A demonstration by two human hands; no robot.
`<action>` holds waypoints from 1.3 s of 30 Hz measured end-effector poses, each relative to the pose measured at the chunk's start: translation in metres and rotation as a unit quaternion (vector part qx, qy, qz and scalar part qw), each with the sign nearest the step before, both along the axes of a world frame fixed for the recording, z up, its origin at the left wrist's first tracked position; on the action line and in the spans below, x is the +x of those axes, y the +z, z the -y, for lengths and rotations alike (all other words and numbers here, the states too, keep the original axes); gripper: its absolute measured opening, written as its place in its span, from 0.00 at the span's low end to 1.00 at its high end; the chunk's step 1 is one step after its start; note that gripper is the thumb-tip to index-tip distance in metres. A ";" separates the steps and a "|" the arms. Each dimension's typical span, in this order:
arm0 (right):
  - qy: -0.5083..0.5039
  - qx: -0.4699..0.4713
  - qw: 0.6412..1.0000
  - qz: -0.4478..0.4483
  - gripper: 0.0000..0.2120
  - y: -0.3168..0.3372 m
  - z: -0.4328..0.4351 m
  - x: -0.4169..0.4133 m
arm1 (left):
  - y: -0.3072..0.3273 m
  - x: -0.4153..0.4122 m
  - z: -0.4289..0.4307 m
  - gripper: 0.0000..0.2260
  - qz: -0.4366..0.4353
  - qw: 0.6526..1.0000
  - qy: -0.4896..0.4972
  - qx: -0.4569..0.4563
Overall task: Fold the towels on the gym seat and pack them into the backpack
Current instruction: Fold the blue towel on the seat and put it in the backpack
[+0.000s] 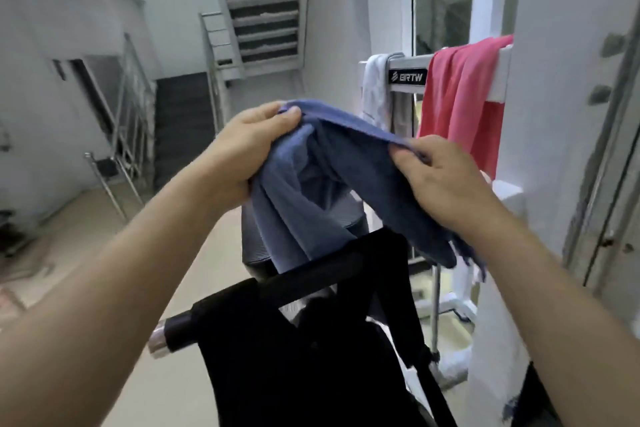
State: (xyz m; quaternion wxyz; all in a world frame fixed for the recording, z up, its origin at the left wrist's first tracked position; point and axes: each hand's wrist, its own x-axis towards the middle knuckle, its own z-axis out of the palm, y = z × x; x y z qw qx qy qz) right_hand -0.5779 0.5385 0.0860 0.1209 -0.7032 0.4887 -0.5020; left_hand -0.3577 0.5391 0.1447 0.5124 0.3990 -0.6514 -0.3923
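Note:
A blue towel [322, 177] hangs in the air between both hands, its loose folds drooping down. My left hand [249, 146] grips one bunched end at the upper left. My right hand [440, 180] pinches the top edge at the right. Below the towel hangs a black backpack [294, 357] on a black padded bar [311, 274]. The grey gym seat [256, 246] shows behind the towel. A pink towel [464, 97] and a pale grey towel [374, 94] are draped over the white machine frame [405, 78] at the right.
A white machine column [554, 114] stands close on the right with a door beside it. Stairs with metal railings [131, 121] lie to the left and ahead. The beige floor [104, 236] stretches to the left.

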 end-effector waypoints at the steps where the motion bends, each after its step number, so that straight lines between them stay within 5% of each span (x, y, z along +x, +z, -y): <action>1: 0.070 0.060 0.987 0.129 0.15 0.010 -0.002 0.004 | 0.001 0.012 -0.007 0.04 0.047 0.999 0.017 -0.006; 3: 0.235 0.213 0.891 0.325 0.11 0.025 -0.003 0.011 | -0.005 0.034 -0.019 0.09 0.167 0.982 0.084 -0.001; 6: 0.397 0.384 0.736 0.390 0.08 0.032 0.002 0.029 | -0.023 0.050 -0.034 0.14 0.299 0.944 0.142 -0.007; 9: 0.474 0.433 0.661 0.388 0.15 0.033 0.005 0.052 | -0.039 0.043 -0.044 0.14 0.157 0.986 0.027 0.047; 13: 0.509 0.363 0.642 0.445 0.29 0.033 0.016 0.077 | -0.031 0.044 -0.038 0.13 -0.034 0.998 0.015 0.052; 15: 0.523 0.343 0.624 0.468 0.42 0.028 0.025 0.086 | -0.021 0.061 -0.027 0.20 -0.135 0.988 -0.008 0.076; 17: 0.517 0.358 0.645 0.435 0.42 0.026 0.027 0.097 | -0.014 0.080 -0.017 0.22 -0.192 0.978 -0.030 0.078; 20: 0.487 0.336 0.766 0.252 0.25 0.033 0.033 0.117 | -0.006 0.116 0.000 0.20 -0.265 0.961 -0.028 0.072; 23: 0.422 0.376 0.819 0.098 0.18 0.044 0.040 0.139 | -0.004 0.158 0.027 0.16 -0.281 0.953 -0.023 0.107; 30: 0.215 0.396 0.879 0.156 0.06 0.061 0.041 0.180 | -0.013 0.222 0.061 0.10 -0.208 0.962 -0.161 0.074; 33: 0.143 0.406 0.891 0.144 0.09 0.073 0.055 0.201 | -0.015 0.232 0.095 0.13 -0.107 0.986 -0.108 0.073; 36: -0.035 0.138 0.977 0.157 0.03 0.088 0.094 0.218 | 0.008 0.229 0.125 0.14 -0.133 0.991 -0.002 -0.016; 39: -0.169 -0.156 0.961 0.153 0.07 0.111 0.117 0.220 | 0.054 0.222 0.143 0.14 -0.230 0.964 -0.008 -0.134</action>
